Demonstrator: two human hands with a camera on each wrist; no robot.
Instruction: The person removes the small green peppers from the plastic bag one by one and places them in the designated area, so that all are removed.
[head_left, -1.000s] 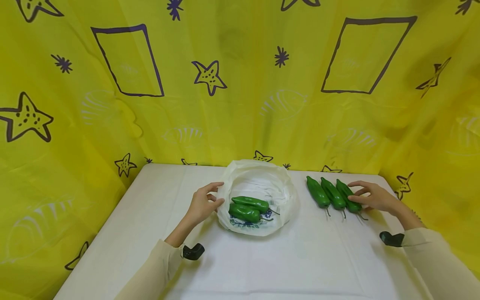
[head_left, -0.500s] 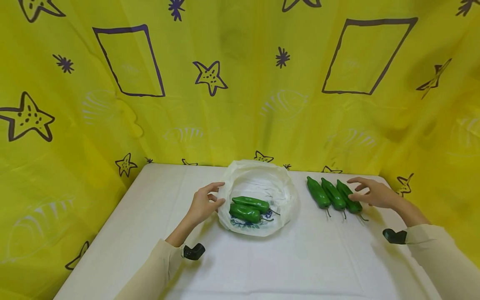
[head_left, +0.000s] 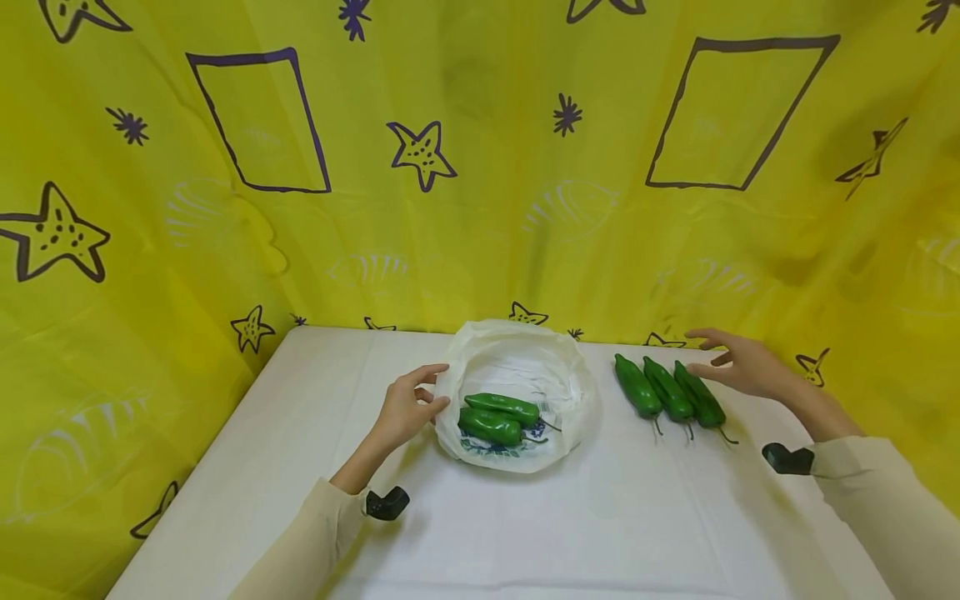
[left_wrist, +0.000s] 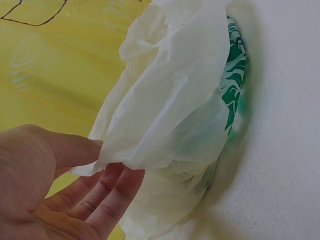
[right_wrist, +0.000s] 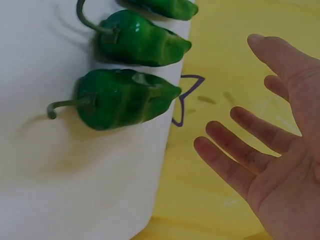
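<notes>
My left hand point(head_left: 403, 410) pinches the left rim of a thin whitish plastic bag point(head_left: 573, 408), thumb on one side and fingers on the other, as the left wrist view shows. The bag's mouth is spread wide. Two green peppers point(head_left: 491, 426) lie inside it, stems toward the right. Over the far end of the rightmost loose green pepper point(head_left: 701, 400) hovers my right hand point(head_left: 752, 369), fingers spread and holding nothing. In the right wrist view a gap separates the fingers from that pepper point(right_wrist: 127, 100).
Two more green peppers point(head_left: 667, 390) lie side by side to the left of the rightmost one. The white-covered table point(head_left: 600, 533) ends at a yellow curtain point(head_left: 480, 250) with starfish drawings, close behind the bag and peppers.
My right hand has lifted off the rightmost pepper and moved slightly up toward the curtain, its fingers spreading. The left hand, the bag and the peppers stay in place.
</notes>
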